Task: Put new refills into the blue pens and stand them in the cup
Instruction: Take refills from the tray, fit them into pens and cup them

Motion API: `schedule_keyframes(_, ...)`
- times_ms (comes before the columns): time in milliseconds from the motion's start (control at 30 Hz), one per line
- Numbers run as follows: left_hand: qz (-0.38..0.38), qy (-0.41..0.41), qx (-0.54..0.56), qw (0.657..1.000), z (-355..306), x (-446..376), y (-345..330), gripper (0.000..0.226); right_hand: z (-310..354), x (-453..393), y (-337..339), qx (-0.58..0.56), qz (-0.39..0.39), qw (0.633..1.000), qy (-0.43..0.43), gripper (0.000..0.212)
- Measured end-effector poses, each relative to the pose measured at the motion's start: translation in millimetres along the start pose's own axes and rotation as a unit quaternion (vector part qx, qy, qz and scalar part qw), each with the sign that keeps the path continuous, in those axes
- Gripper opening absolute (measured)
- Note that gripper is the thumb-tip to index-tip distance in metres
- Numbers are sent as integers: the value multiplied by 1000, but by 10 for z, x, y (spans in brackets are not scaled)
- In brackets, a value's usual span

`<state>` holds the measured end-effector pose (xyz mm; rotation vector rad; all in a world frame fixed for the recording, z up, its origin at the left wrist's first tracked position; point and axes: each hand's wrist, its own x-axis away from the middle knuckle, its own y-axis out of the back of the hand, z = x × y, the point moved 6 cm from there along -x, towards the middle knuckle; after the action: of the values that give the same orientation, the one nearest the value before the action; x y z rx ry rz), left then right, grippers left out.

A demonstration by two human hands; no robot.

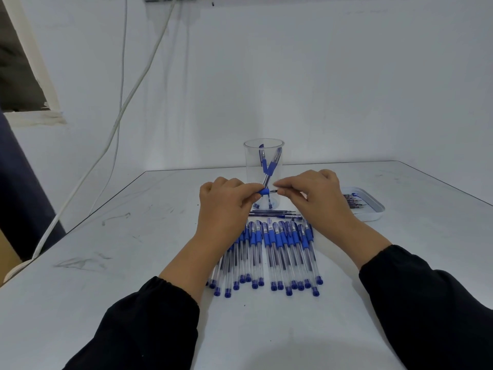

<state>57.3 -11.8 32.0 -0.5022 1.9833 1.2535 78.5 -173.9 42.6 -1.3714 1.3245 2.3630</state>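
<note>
My left hand (225,206) grips a blue pen (263,192) by its blue grip section, held level in front of the clear cup (264,156). My right hand (317,198) pinches the thin tip end of the refill sticking out of that pen. Two blue pens stand inside the cup. A row of several blue pens (277,252) lies on the table below my hands. Loose refills (277,213) lie between that row and the cup.
A white tray (373,209) holding several refills sits to the right of my right hand. White cables (121,108) hang down the wall on the left and run past the table's left edge. The white table (106,263) carries grey scuff marks.
</note>
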Motion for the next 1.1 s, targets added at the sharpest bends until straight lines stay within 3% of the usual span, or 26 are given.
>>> schedule_keyframes(233, -108, 38, -3, 993, 127, -53, 279, 18, -413, 4, 318, -215, -101, 960, -148, 14)
schedule_keyframes(567, -113, 13, -10, 993, 83, -56, 282, 21, -381, 5, 312, -212, -85, 964, -140, 20)
schedule_keyframes(967, -86, -28, -13, 996, -124, 7, 166, 24, -148, -24, 100, -169, -38, 982, -69, 17)
schedule_keyframes(1100, -68, -31, -7, 997, -166, 30, 114, 25, -108, -1, 21, -208, -12, 974, -93, 19)
